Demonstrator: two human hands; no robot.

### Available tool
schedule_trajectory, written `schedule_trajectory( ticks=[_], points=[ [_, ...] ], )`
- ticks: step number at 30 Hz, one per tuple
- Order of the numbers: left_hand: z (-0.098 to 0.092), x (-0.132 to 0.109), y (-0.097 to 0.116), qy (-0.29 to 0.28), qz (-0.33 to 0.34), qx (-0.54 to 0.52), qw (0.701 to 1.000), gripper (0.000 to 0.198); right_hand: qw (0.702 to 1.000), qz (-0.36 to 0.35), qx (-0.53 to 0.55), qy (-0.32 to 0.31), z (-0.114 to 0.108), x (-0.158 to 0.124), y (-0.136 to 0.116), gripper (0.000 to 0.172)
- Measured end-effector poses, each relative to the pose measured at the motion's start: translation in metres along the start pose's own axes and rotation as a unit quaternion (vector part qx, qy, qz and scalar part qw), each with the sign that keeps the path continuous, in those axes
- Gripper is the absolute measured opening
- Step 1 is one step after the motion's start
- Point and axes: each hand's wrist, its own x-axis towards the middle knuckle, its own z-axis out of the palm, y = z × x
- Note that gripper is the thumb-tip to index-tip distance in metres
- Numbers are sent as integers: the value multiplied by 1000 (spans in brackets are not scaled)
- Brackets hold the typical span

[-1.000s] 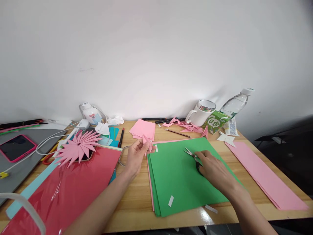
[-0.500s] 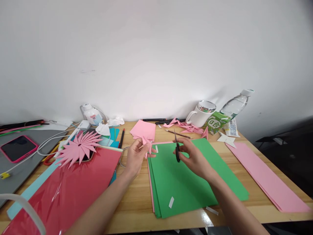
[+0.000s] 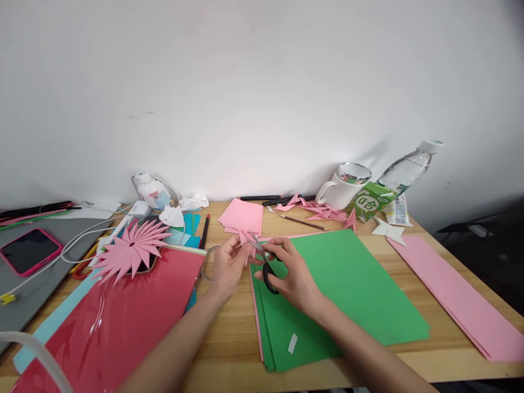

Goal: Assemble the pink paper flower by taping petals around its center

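Between the fingers of my left hand (image 3: 229, 266) is a small folded pink paper piece (image 3: 246, 238), pinched upright. My right hand (image 3: 295, 273) grips black-handled scissors (image 3: 270, 279) by their loops. Their blades reach the folded paper, though whether they are cutting into it I cannot tell. Under both hands' inner side lies a stack of green paper (image 3: 339, 295), with pink sheets showing at its edge. Just beyond my left hand sits a pile of square pink paper (image 3: 242, 214). Several folded pink pieces (image 3: 323, 212) lie farther back on the right.
A white mug (image 3: 346, 185), a green carton (image 3: 370, 202) and a tilted water bottle (image 3: 409, 166) stand at the back right. Pink paper strips (image 3: 458, 300) lie right. On the left are a pink pinwheel-like paper form (image 3: 133, 245), red plastic-covered sheets (image 3: 135, 322) and a phone (image 3: 30, 251).
My right hand has moved left, bringing the scissors to the folded paper, with their blades and handles now spread. My left hand stays nearly in place. The view has shifted slightly.
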Motion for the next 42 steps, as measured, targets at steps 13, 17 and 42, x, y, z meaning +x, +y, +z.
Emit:
schedule_trajectory(
  ticks=[13, 17, 42],
  points=[
    [4, -3, 7, -17, -9, 29, 999, 21, 1000, -14, -22, 15, -4, -4, 4, 42],
    [3, -3, 5, -25, -20, 24, 999, 19, 1000, -13, -19, 12, -5, -5, 4, 42],
    [3, -2, 7, -39, -22, 47, 998, 20, 997, -17, -69, 14, -6, -7, 7, 48]
  ],
)
